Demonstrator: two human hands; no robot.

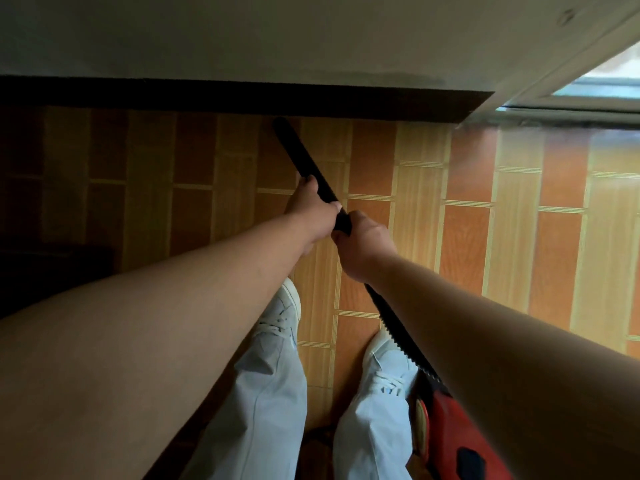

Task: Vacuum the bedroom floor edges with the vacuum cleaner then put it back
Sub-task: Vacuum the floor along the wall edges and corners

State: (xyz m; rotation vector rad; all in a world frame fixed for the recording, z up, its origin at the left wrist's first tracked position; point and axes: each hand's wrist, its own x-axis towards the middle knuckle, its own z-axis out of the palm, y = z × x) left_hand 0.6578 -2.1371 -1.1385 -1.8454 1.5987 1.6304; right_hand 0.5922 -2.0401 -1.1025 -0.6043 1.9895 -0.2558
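A black vacuum wand (300,154) slants from my hands down to the floor, and its tip meets the dark skirting board (242,100) at the foot of the wall. My left hand (313,211) grips the wand higher toward the tip. Just behind it, my right hand (362,244) holds the wand's rear end. A black ribbed hose (401,337) runs back under my right forearm to the red vacuum body (457,441) at the lower right, beside my right shoe.
The floor (467,237) is wood-pattern sheeting in orange and tan blocks. A pale wall (242,36) fills the top. An open doorway with a light frame (568,81) lies at the top right. My white shoes and pale trousers (270,393) stand below the hands.
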